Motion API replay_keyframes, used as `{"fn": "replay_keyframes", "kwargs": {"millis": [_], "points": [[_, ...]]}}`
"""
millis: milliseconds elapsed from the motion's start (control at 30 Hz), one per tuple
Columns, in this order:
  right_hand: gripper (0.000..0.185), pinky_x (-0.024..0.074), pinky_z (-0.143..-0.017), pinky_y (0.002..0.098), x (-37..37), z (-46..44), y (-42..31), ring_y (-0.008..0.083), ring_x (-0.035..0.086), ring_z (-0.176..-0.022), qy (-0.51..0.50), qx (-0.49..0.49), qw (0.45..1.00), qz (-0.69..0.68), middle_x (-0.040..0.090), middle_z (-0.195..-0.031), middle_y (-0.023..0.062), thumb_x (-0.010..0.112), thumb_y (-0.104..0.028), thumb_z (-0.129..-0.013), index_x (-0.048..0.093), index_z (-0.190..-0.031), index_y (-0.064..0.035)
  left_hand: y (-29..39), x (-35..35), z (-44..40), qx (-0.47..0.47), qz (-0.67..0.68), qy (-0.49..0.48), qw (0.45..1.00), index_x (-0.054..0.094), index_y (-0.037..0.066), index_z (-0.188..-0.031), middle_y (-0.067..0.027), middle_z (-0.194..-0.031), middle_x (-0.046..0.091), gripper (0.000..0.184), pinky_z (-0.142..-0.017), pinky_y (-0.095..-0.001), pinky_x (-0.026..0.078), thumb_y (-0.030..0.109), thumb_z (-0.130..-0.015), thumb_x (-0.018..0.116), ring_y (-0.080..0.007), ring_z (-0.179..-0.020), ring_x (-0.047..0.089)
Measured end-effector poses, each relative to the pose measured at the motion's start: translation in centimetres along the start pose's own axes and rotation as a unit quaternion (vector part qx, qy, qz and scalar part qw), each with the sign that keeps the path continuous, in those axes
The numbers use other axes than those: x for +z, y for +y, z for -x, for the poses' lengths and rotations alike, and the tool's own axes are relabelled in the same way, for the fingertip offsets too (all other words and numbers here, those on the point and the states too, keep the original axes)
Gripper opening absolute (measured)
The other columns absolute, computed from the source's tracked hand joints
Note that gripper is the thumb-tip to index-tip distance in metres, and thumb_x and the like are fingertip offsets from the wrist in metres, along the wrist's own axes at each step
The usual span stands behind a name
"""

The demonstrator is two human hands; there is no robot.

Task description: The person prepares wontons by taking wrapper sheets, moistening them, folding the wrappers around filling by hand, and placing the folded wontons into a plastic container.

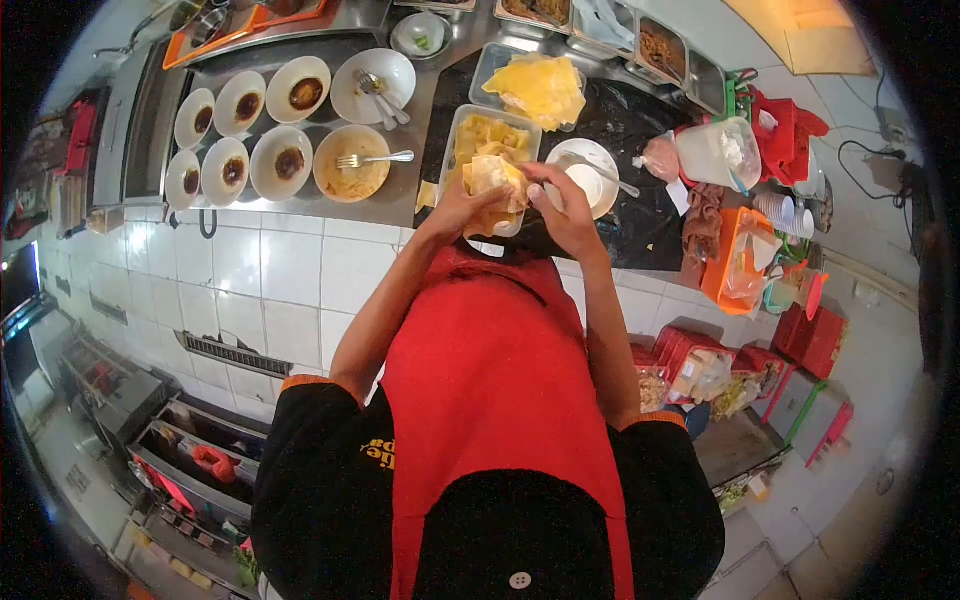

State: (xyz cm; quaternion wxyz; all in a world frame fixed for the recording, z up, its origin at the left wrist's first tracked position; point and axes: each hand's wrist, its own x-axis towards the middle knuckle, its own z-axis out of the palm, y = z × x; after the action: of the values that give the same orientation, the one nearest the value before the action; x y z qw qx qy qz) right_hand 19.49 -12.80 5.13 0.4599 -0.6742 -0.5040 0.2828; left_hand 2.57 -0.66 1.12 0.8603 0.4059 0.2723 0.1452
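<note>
A pale yellow wonton wrapper [493, 174] rests in the fingers of my left hand [462, 212], which are bent around it. My right hand [566, 213] pinches the wrapper's right edge between thumb and fingers. Whether any filling lies inside it is too small to tell. Just beneath both hands is a clear plastic container [537, 128] with folded yellow wontons [487, 133] in it. Behind that, a stack of flat wonton wrappers [537, 90] lies in another tray. Close to my right hand stands a white plate [607, 158] with a metal utensil across it.
Several white bowls with dark sauce [290, 163] stand on the steel counter to the left. Beside them are a bowl with a fork [352, 185] and a bowl with spoons [345, 85]. To the right are a white tub [705, 150] and an orange basket [722, 265].
</note>
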Motion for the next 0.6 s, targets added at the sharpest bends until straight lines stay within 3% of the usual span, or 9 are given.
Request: {"fn": "replay_keyframes", "kwargs": {"millis": [33,67,133,233,333,400,500,600], "points": [[0.031,0.049,-0.097,0.0352,0.0,0.3,0.0,0.0216,0.064,-0.11,-0.017,0.075,0.992,-0.096,0.067,-0.119,0.0114,0.071,-0.014,-0.094,0.067,-0.124,-0.0049,-0.1,-0.1,0.0,0.001,0.001,0.002,1.0,0.055,-0.001,-0.129,-0.0108,-0.111,0.069,0.043,-0.08,-0.0327,0.059,0.016,-0.094,0.073,-0.0179,-0.096,0.07],[0.031,0.049,-0.097,0.0352,0.2,0.4,0.3,0.0216,0.064,-0.11,-0.019,0.075,0.992,-0.095,0.067,-0.119,0.0114,0.071,-0.014,-0.094,0.067,-0.124,-0.0049,-0.2,-0.2,0.0,0.001,0.015,0.021,1.0,0.056,-0.001,-0.128,-0.0105,-0.111,0.069,0.042,-0.08,-0.0329,0.06,0.017,-0.094,0.073,-0.0177,-0.095,0.07],[0.029,0.0537,-0.086,0.0271,0.9,0.8,0.6,0.013,0.066,-0.097,0.007,0.125,0.973,-0.196,0.069,-0.109,0.0071,0.071,-0.002,-0.093,0.065,-0.121,0.0009,0.3,0.1,0.1,0.0,0.03,0.04,0.999,0.057,-0.001,-0.127,-0.0103,-0.111,0.07,0.041,-0.079,-0.0332,0.06,0.018,-0.094,0.073,-0.0174,-0.094,0.07],[0.033,0.0549,-0.085,0.0247,2.0,1.0,0.5,0.0116,0.067,-0.093,0.063,0.111,0.962,-0.242,0.07,-0.107,0.0072,0.072,0.004,-0.089,0.063,-0.121,0.002,0.4,0.1,0.0,-0.015,-0.003,0.085,0.996,0.058,-0.001,-0.126,-0.0103,-0.11,0.07,0.039,-0.077,-0.0341,0.06,0.019,-0.095,0.072,-0.018,-0.094,0.071],[0.031,0.0553,-0.088,0.0259,2.6,0.8,-0.1,0.0122,0.068,-0.094,0.075,0.126,0.954,-0.26,0.071,-0.103,0.0071,0.074,0.004,-0.088,0.064,-0.118,0.0026,0.0,0.0,-0.3,0.024,0.077,0.077,0.994,0.06,0.0,-0.123,-0.0107,-0.107,0.07,0.038,-0.075,-0.0356,0.061,0.023,-0.095,0.072,-0.0193,-0.094,0.071],[0.029,0.0556,-0.088,0.026,2.6,0.5,-0.5,0.0125,0.068,-0.095,0.073,0.126,0.956,-0.254,0.071,-0.103,0.0074,0.073,0.005,-0.089,0.064,-0.116,0.0031,0.8,0.2,0.1,-0.026,0.1,0.103,0.989,0.06,0.001,-0.123,-0.011,-0.105,0.071,0.04,-0.074,-0.0369,0.062,0.027,-0.095,0.073,-0.0205,-0.092,0.071],[0.023,0.0561,-0.087,0.0265,2.3,-0.1,-0.5,0.0132,0.069,-0.095,0.081,0.117,0.961,-0.237,0.072,-0.102,0.0083,0.072,0.005,-0.089,0.065,-0.111,0.004,1.5,0.8,0.3,-0.021,0.137,0.097,0.986,0.058,0.001,-0.124,-0.0117,-0.106,0.07,0.043,-0.074,-0.0374,0.062,0.029,-0.095,0.073,-0.0209,-0.091,0.071],[0.02,0.0564,-0.087,0.0269,2.1,-0.8,-1.1,0.0138,0.069,-0.094,0.087,0.1,0.963,-0.236,0.072,-0.102,0.0092,0.071,0.007,-0.089,0.066,-0.108,0.0044,1.0,0.4,0.2,-0.06,0.155,0.09,0.982,0.056,0.001,-0.126,-0.0121,-0.108,0.069,0.042,-0.073,-0.0373,0.062,0.026,-0.096,0.072,-0.0219,-0.091,0.071]]}}
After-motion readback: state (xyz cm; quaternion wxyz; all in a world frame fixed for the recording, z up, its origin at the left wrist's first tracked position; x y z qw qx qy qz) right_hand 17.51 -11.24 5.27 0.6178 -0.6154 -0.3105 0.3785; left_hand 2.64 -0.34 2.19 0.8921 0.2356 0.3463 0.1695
